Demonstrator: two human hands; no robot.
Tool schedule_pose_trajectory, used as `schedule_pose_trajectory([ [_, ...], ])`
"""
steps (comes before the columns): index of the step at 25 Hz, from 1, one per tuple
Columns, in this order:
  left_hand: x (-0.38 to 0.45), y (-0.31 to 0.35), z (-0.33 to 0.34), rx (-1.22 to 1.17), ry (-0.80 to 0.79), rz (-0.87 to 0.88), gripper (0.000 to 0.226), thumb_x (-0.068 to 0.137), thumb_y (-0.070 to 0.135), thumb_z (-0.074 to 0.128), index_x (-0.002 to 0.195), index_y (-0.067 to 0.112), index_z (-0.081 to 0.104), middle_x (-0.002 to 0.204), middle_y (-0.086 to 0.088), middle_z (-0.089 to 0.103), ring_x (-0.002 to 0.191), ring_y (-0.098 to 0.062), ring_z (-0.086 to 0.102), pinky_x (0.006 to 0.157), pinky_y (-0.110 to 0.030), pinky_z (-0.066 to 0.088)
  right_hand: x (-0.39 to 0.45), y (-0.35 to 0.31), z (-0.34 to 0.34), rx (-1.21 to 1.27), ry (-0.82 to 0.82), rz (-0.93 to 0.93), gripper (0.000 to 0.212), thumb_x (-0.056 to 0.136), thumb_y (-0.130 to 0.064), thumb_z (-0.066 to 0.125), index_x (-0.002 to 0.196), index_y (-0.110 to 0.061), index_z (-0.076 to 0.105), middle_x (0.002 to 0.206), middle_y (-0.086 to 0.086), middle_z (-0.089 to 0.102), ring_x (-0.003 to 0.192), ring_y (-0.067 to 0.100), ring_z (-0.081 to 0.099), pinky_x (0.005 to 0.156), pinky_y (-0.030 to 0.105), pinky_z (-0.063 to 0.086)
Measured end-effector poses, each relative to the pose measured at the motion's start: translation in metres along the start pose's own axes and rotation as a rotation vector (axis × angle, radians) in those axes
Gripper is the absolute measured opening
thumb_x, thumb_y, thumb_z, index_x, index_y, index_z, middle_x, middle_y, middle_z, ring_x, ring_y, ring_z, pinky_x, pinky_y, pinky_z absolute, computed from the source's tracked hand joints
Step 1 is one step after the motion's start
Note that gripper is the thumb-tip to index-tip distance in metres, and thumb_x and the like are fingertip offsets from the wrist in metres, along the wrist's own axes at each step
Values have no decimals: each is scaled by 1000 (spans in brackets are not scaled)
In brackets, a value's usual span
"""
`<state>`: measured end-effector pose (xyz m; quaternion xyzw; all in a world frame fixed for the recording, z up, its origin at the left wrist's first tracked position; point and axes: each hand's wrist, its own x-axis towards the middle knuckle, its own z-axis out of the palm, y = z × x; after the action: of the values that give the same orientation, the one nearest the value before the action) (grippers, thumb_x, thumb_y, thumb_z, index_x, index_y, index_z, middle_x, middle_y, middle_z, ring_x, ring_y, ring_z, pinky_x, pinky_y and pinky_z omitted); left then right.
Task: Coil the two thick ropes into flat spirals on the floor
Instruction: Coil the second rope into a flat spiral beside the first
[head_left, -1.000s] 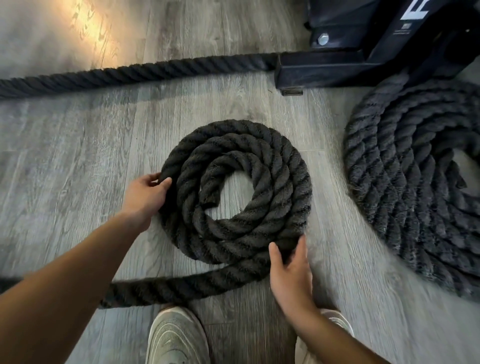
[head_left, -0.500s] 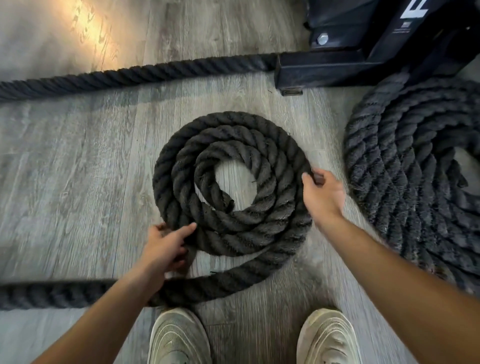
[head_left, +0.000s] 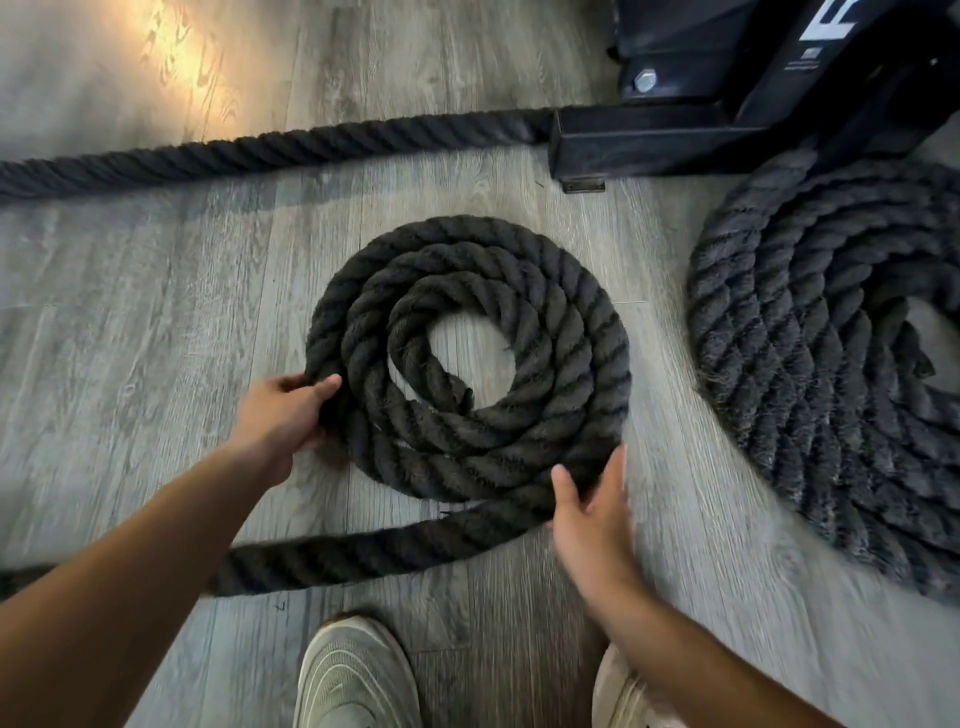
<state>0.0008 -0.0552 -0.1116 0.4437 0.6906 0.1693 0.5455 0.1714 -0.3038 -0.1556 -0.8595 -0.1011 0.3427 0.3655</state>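
A thick black rope lies in a flat spiral (head_left: 519, 322) of about three turns in the middle of the grey floor. Its loose tail (head_left: 363, 556) runs from the spiral's near right edge off to the left. My left hand (head_left: 283, 415) grips the outer turn at the spiral's left side, thumb on top. At the lower right edge my right hand (head_left: 589, 512) presses against the outer turn where the tail joins, fingers spread. A second, larger coil (head_left: 810, 395) with several turns lies at the right.
A black metal machine base (head_left: 675, 130) stands at the top right. A straight stretch of rope (head_left: 260, 150) runs from it along the floor to the left edge. My two light shoes (head_left: 358, 675) are at the bottom, just below the tail.
My left hand moved up from the spiral's lower left to its left side. My right hand came down from the right side to the lower right edge. The spiral has turned a little.
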Motion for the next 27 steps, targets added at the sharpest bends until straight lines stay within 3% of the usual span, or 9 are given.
schedule_pose_trajectory([
  [4,-30,-30,11,-120,-55,-124,16,92,19,74,99,6,67,104,-15,76,92,-31,75,65,-33,61,74,-38,-33,-35,122,-74,64,86,-62,54,144,-34,47,130,3,63,119,28,61,104,48,47],
  [9,-64,-45,19,61,-269,-285,44,79,40,83,93,2,65,86,-12,70,67,-21,65,63,-31,63,114,-67,-53,119,303,-7,40,94,-37,65,129,-17,66,110,0,73,109,21,67,99,36,50],
  [13,-18,-12,-26,207,-224,-297,58,85,65,65,98,9,63,95,-10,68,85,-27,68,75,-37,58,41,-22,-25,160,166,22,57,89,-55,59,141,-33,47,117,-4,65,103,17,64,85,36,53],
  [16,18,8,-32,69,-108,-52,43,90,48,70,115,14,63,95,-3,65,76,-17,61,67,-32,54,-27,-1,-1,85,58,61,79,88,-60,60,155,-36,25,112,-4,70,96,16,69,89,42,55],
  [18,30,10,-19,25,-86,3,49,90,38,74,132,15,60,112,-3,71,85,-14,68,58,-29,57,-46,3,14,101,-26,69,86,93,-49,62,160,-28,13,86,-4,75,80,7,71,85,38,56],
  [20,34,2,-7,53,-60,9,43,89,31,76,126,11,65,116,-11,73,82,-16,70,45,-22,54,-37,0,19,107,-50,81,86,95,-45,61,160,-23,10,77,-3,75,70,1,70,74,27,56],
  [22,27,-8,-3,69,-16,-25,38,90,28,75,119,6,68,108,-13,74,72,-18,67,37,-17,46,-12,-5,16,142,-31,104,86,92,-53,60,160,-29,12,86,-1,75,79,7,72,74,28,57],
  [24,8,-16,0,80,7,-78,33,90,29,75,111,4,69,96,-11,72,64,-17,63,35,-17,45,14,-11,6,136,-15,67,85,82,-68,55,155,-43,19,108,-3,73,97,20,72,88,45,58],
  [27,-36,-33,10,65,-99,-241,36,86,36,79,101,6,67,90,-9,70,67,-18,63,44,-22,55,63,-33,-23,136,82,-39,54,87,-54,62,136,-33,55,113,-8,73,104,15,69,98,44,55],
])
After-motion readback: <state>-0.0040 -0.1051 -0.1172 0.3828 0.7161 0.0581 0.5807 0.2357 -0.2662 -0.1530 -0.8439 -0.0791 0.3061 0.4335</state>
